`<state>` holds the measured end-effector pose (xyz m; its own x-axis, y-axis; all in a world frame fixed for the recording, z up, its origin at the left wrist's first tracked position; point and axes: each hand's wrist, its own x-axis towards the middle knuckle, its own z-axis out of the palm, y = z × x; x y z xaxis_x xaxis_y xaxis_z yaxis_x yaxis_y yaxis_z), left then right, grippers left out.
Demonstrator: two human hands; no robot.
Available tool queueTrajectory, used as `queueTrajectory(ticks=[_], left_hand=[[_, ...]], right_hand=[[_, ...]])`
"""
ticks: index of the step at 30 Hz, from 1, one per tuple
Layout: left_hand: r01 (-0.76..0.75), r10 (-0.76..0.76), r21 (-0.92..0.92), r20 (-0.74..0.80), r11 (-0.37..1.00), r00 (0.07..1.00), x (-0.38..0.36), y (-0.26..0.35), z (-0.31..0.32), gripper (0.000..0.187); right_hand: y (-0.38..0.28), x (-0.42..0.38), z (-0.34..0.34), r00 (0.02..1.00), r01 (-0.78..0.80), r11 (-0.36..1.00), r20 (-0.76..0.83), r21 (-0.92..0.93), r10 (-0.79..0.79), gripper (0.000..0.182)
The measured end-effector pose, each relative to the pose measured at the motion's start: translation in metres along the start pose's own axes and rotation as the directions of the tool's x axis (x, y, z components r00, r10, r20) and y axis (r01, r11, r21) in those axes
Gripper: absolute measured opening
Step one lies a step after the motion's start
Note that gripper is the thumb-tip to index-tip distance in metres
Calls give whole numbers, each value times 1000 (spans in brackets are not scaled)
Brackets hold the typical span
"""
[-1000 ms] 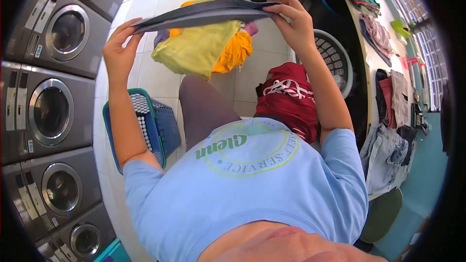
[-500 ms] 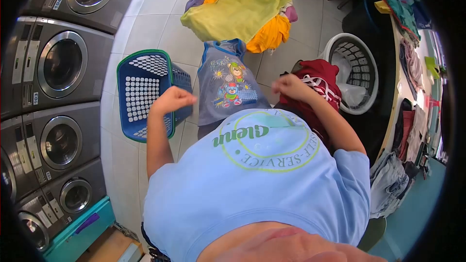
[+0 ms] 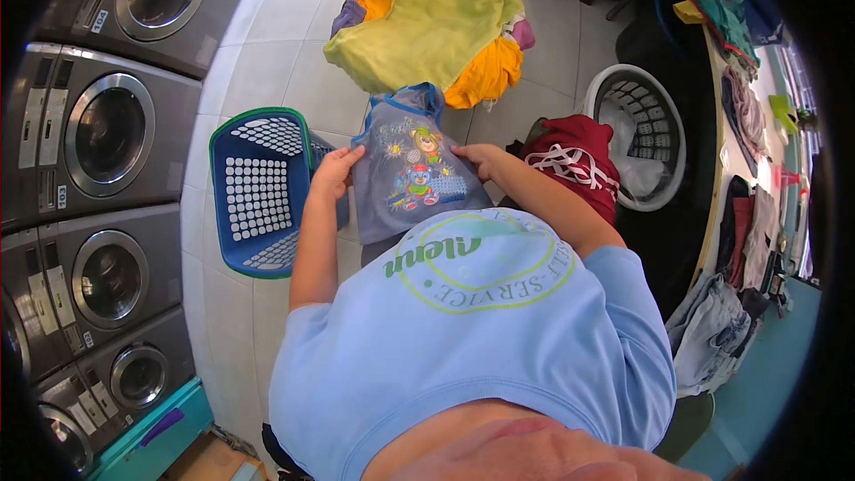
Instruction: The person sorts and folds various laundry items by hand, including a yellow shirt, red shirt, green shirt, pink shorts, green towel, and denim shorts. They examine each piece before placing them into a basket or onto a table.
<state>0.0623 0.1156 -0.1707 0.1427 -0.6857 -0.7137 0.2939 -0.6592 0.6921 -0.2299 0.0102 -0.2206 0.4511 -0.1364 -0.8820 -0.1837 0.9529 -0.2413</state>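
Grey sleeveless garment (image 3: 401,156) spread between two hands, viewed from above. Nearest, the wearer's light-blue shirt (image 3: 472,347); just beyond it lies the garment, blue-trimmed, its cartoon print facing up. The left hand (image 3: 333,171) pinches the garment's left edge between thumb and fingers; the right hand (image 3: 483,160) has its fingertips at the opposite edge, their exact grip unclear. Left: a blue basket (image 3: 220,223) with green rim. Right: red cloth (image 3: 579,147) with white cord, beside a round basket (image 3: 680,142) containing clear plastic. Farther, a yellow-green cloth (image 3: 419,31) overlies orange cloth (image 3: 492,69) on the tiled floor (image 3: 285,49).
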Motion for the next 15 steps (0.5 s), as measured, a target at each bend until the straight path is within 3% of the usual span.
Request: queueTrajectory(ticks=[1,4,5,7,10,12,13,15], left_hand=[[-114,114,-44,4,992,993,-3,12,-1,26],[-425,422,-133,-46,895,905,-20,56,-10,15],[-518,511,-133,-86,845,856,-27,70,-12,16],[-628,603,-192,-177,754,778,-69,108,11,18],[-731,712,-14,-214,683,669,-87,116,0,19],[-692,713,173,-167,701,681,-95,103,-1,18],[-666,712,266,-144,697,687,-99,94,-1,18],[-517,559,359,-18,777,829,-111,73,4,21]], right_hand=[[-3,12,-9,993,107,989,30,103,-110,48],[-57,-56,13,908,397,898,62,190,-414,40],[-71,-72,17,844,516,828,37,219,-536,41],[-97,-106,25,638,770,637,-45,35,-769,40],[-108,-158,46,502,863,504,-57,-36,-863,38],[-101,-158,45,491,864,498,-91,-76,-866,36],[-98,-156,43,484,864,494,-107,-95,-868,35],[-82,-127,23,602,781,623,-202,-54,-773,36]])
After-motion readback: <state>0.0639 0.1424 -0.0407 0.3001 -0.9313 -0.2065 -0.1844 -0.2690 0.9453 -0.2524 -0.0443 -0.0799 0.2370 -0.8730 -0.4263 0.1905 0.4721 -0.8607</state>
